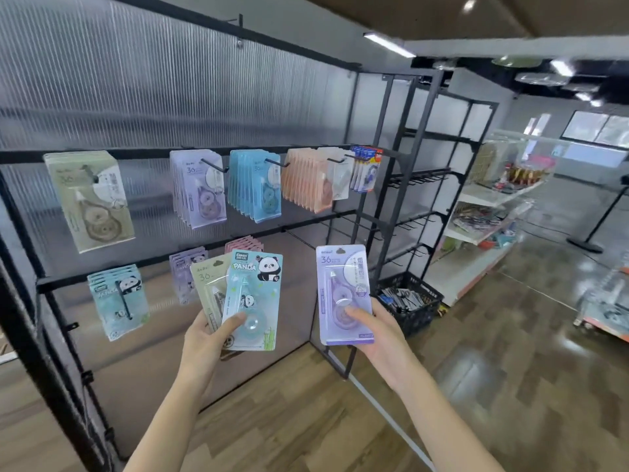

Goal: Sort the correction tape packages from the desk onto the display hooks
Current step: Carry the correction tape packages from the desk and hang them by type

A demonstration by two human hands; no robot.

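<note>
Left hand (204,338) grips two fanned packs: a blue panda pack (253,301) in front, thumb across its lower part, and a green pack (209,284) behind it. Right hand (374,332) holds a purple pack (343,294) upright, thumb on its face. Behind them, a black display rack (190,151); hooks carry green, purple, blue and peach packs. Black crate (413,301) sits on the wood floor.

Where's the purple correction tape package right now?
In the head view, the purple package is held upright in the right hand, right of centre, beside the panda package in the left hand.
</note>
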